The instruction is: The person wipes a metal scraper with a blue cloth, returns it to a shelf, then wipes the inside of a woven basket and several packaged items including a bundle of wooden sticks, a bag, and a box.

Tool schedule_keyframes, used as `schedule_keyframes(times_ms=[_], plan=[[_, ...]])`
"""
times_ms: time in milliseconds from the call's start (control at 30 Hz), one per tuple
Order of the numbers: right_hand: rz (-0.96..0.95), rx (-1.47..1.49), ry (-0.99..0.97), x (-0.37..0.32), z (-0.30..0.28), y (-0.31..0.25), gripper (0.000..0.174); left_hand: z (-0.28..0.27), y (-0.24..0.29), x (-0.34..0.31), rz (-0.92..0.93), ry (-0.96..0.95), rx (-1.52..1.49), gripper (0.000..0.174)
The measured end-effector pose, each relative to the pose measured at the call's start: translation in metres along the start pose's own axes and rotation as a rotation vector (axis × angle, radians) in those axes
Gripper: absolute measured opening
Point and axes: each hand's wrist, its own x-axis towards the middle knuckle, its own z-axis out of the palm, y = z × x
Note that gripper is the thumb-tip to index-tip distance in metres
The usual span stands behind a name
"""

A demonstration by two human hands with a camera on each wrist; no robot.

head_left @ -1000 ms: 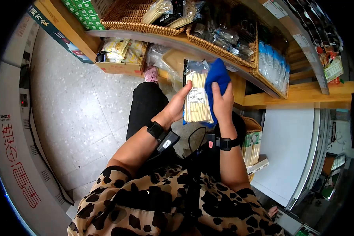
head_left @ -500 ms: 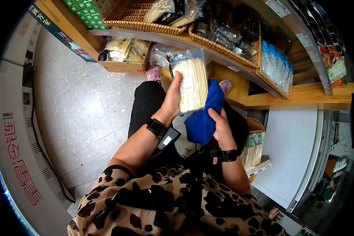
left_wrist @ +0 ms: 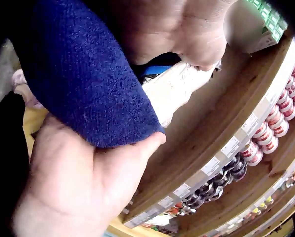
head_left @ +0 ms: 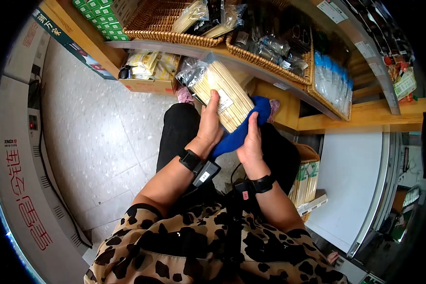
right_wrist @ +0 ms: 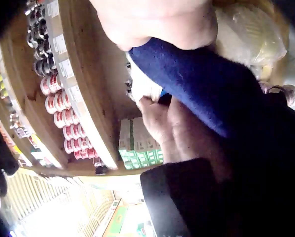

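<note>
A clear bag of pale wooden sticks with a white label lies tilted in the left hand, whose thumb presses on its front. The right hand holds a blue cloth against the bag's lower end and right edge, thumb pointing up. Fabric hangs below the bag between both hands. In the left wrist view the blue cloth covers much of the picture, pinched by the right hand. The right wrist view shows the blue cloth too, with the left hand behind it.
Ahead is a wooden shelf with a wicker basket of stick packs and another basket of blue-capped packs. A carton of yellow packets stands below. White cabinets flank both sides; a basket of packs is at the right.
The bag has tipped, its top leaning left. The blue cloth moved from the bag's right side to beneath its lower end, and the right hand moved down and then inward.
</note>
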Motion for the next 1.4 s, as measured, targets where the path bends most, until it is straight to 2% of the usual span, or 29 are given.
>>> schedule_keyframes(times_ms=[100, 200, 467, 533, 567, 600, 700, 800, 833, 900, 1000, 1100, 1200, 1233, 1333, 1367, 1400], plan=[[-0.154, -0.122, 0.148, 0.012, 0.001, 0.011, 0.050, 0.000, 0.003, 0.000, -0.071, -0.014, -0.143, 0.050], [-0.206, -0.136, 0.183, 0.016, -0.002, 0.018, 0.044, 0.002, 0.010, -0.003, -0.110, -0.022, -0.189, 0.051], [-0.072, -0.031, 0.009, 0.009, -0.025, 0.006, 0.046, -0.005, 0.016, -0.002, -0.148, -0.061, -0.234, 0.051], [0.079, 0.120, -0.019, 0.010, -0.036, -0.008, 0.051, -0.007, 0.021, -0.003, -0.158, -0.110, -0.213, 0.052], [0.103, 0.120, 0.031, 0.010, -0.037, -0.017, 0.056, -0.007, 0.023, -0.004, -0.165, -0.134, -0.202, 0.052], [0.109, 0.126, -0.014, 0.009, -0.036, -0.027, 0.058, -0.006, 0.022, -0.005, -0.190, -0.148, -0.153, 0.052], [0.126, 0.088, -0.144, 0.013, -0.043, -0.046, 0.059, -0.006, 0.016, -0.007, -0.275, -0.222, -0.043, 0.053], [0.070, -0.243, -0.245, 0.013, -0.040, -0.052, 0.059, -0.003, 0.009, -0.008, -0.285, -0.200, 0.102, 0.049], [0.106, -0.244, -0.214, 0.011, -0.034, -0.057, 0.057, -0.002, 0.011, -0.009, -0.271, -0.203, 0.178, 0.050], [0.046, -0.335, -0.223, 0.012, -0.031, -0.059, 0.054, 0.000, 0.019, -0.011, -0.240, -0.208, 0.328, 0.051], [-0.016, -0.421, -0.177, 0.009, -0.024, -0.060, 0.050, -0.003, 0.012, -0.010, -0.129, -0.117, 0.510, 0.053], [-0.101, -0.490, -0.112, 0.005, -0.017, -0.057, 0.050, 0.000, 0.008, -0.009, 0.229, -0.091, 0.714, 0.059], [-0.241, -0.657, -0.062, 0.003, -0.015, -0.052, 0.050, 0.001, 0.008, -0.007, 0.302, -0.075, 0.771, 0.069], [-0.282, -0.738, -0.044, 0.003, -0.016, -0.050, 0.050, -0.001, 0.006, -0.006, 0.335, -0.089, 0.831, 0.061], [-0.451, -1.042, -0.025, 0.001, -0.012, -0.046, 0.056, -0.002, 0.007, -0.002, 0.259, -0.162, 0.687, 0.058], [-0.544, -1.146, -0.049, -0.003, -0.006, -0.045, 0.058, -0.004, 0.013, -0.001, -0.067, -0.179, 0.478, 0.054], [-0.638, -1.249, -0.074, -0.007, -0.002, -0.044, 0.060, 0.000, 0.013, 0.000, -0.080, -0.234, 0.210, 0.052]])
